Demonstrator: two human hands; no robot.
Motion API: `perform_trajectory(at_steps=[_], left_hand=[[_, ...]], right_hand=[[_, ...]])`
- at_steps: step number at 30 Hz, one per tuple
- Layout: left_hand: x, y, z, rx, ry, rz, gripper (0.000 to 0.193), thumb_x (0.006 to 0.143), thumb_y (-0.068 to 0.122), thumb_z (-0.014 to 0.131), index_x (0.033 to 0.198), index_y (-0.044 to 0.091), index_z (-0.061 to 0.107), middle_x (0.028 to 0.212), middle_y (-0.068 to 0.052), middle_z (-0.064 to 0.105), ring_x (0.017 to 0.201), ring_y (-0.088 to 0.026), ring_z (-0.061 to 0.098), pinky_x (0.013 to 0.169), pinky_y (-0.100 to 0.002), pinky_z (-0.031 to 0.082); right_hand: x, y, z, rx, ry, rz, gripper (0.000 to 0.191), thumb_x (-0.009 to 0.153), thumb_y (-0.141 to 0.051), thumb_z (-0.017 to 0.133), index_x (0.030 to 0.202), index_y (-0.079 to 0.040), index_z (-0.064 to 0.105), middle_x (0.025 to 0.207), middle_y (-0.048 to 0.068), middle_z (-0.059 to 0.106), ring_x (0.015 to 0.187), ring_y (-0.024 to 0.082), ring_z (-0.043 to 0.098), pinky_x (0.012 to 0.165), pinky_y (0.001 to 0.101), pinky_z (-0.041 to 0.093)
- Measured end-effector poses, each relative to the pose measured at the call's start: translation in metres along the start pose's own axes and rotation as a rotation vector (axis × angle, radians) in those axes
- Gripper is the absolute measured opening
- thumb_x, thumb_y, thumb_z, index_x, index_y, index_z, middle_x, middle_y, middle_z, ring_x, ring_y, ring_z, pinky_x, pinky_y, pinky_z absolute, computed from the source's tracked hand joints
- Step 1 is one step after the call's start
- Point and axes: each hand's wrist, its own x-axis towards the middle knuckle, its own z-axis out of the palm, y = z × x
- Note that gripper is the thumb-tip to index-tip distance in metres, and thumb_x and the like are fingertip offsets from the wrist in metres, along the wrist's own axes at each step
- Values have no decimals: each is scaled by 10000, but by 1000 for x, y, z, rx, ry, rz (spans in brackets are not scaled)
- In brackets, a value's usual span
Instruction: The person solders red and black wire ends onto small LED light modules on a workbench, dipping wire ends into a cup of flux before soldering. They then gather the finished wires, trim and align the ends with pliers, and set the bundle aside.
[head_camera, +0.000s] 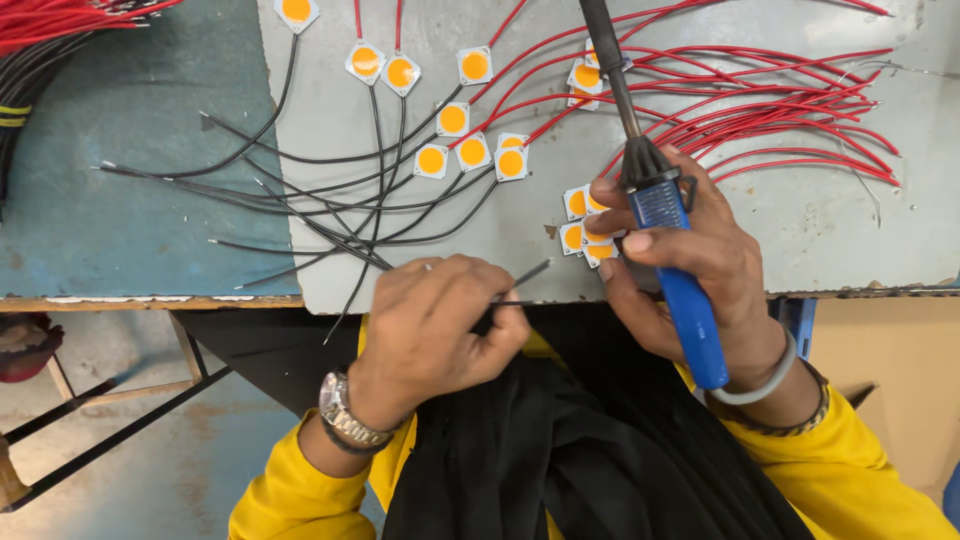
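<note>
At the far left edge of the surface lies a bundle of red and black wires (40, 40), on a worn blue-green sheet (120, 200). Right of it, a grey metal plate (800, 230) covers the rest of the surface up to its near edge. Loose black wires (300, 200) fan across the seam between sheet and plate, each running to one of the small white square chips with round orange centres (452, 120) scattered over the plate's left half.

The left hand (440, 325), with a metal wristwatch (345, 415) on its wrist, sits just off the near edge of the surface. Its grip is closed: thumb and fingers pinch a thin black wire (530, 272) whose bare end points up and right toward the plate.

Just right of that wire end, a small stack of the same white and orange chips (585, 230) lies near the plate's near edge, touched by the right hand's fingertips. The right hand (690, 260) has its grip closed around the blue handle of a soldering iron (680, 290); the iron's black shaft runs up across the plate toward the far edge, its tip out of view. A grey bangle (765, 385) circles the right wrist.

Long red wires (800, 120) sweep over the plate's right half.
</note>
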Motion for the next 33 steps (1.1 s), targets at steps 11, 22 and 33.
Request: perform_trajectory(at_steps=[11,22,33], left_hand=[[10,10,30,109,-5,77,220,915,77,796,1068,34,644,1089,-58,702,733,-172,659,617,-299,467],[5,13,44,290,-107,116,247,964,176,763,877,69,558,1306,-113,712,572,-116,513,575,-284,405],[1,6,39,285,-76,81,216,983,192,764,947,80,583,1318,-86,698,581,-113,492,577,-279,400]], right_hand=[[-19,8,-16,116,118,62,529,937,142,615,1280,-151,339,1323,286,587,1108,331,721,896,417,640],[-34,3,-28,152,217,141,522,926,170,654,1291,-86,381,1196,227,582,1196,394,685,904,462,644],[-75,38,-53,165,491,147,323,1068,-209,604,1286,0,490,1109,239,607,970,286,650,853,465,568]])
